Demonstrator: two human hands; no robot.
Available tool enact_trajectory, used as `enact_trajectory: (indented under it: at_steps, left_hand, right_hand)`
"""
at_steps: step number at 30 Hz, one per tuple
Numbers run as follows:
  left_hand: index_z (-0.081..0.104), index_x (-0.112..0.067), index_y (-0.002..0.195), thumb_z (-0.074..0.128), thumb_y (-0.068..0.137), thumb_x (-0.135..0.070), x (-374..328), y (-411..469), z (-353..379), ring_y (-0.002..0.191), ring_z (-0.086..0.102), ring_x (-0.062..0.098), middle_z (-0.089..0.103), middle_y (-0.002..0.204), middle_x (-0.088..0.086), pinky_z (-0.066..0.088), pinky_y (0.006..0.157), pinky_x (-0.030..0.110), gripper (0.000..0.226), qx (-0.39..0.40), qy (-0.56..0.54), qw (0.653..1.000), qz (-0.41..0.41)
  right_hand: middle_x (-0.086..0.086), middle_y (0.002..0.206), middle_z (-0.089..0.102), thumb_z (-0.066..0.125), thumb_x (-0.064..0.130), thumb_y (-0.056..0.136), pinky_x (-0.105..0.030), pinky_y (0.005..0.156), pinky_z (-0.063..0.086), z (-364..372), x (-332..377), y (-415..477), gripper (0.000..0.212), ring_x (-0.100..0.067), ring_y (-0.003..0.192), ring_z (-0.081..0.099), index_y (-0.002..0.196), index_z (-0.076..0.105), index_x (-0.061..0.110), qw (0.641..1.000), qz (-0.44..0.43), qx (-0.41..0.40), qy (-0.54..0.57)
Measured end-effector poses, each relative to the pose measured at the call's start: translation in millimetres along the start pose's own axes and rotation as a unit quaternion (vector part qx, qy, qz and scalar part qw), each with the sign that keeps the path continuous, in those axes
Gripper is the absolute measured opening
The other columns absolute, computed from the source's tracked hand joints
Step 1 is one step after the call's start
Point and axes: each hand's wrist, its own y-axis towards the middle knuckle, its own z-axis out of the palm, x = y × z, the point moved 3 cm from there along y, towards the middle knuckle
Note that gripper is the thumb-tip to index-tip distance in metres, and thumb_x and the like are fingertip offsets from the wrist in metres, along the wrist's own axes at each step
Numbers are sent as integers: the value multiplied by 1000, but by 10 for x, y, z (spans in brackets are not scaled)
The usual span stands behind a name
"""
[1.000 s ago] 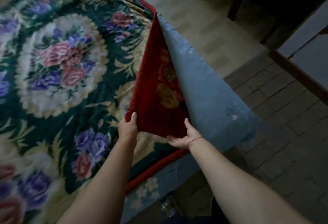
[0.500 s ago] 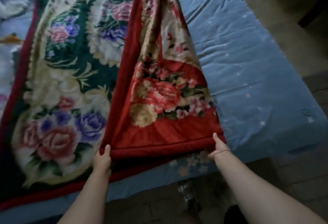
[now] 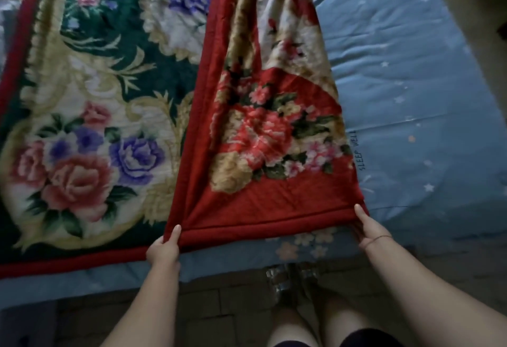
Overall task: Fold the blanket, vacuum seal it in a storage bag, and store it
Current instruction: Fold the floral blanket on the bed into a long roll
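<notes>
Floral blanket (image 3: 109,99) is lying spread on the blue bed sheet (image 3: 425,99), one flap turned over. Your left hand (image 3: 164,250) and right hand (image 3: 369,230) are grasping the flap's red hem corners. Judged thick, soft, heavy: be gripping the bound hem.

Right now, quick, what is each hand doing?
Left hand: closed, gripping the blanket by its red hem at the fold.
Right hand: closed, gripping the same hem at its right corner.
</notes>
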Motion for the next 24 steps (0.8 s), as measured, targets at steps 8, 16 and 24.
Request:
enact_trajectory:
  at_steps: [8,16,24]
  left_hand:
    - [64,7,121,69,91,-27,411,-90,-176,116,58,39,64,121,24,42,90,34,45,-26,-4,998,-51]
    - [67,3,114,71,89,-34,-81,84,-4,110,61,39,66,118,23,47,100,45,45,19,111,993,34]
    - [66,-5,121,76,85,-28,-586,435,177,108,64,29,68,117,15,50,100,40,44,-9,29,995,95]
  right_hand:
    - [-19,113,66,78,31,74,-48,99,48,-110,-114,97,36,-31,100,63,99,69,7,997,-21,1,-74]
    - [-12,121,57,81,33,73,-40,97,46,-18,265,-80,61,-28,109,56,121,54,7,945,-174,-71,-268]
    - [-9,93,65,73,35,82,-34,78,46,221,460,-125,30,-27,88,59,99,65,12,916,-225,2,-332]
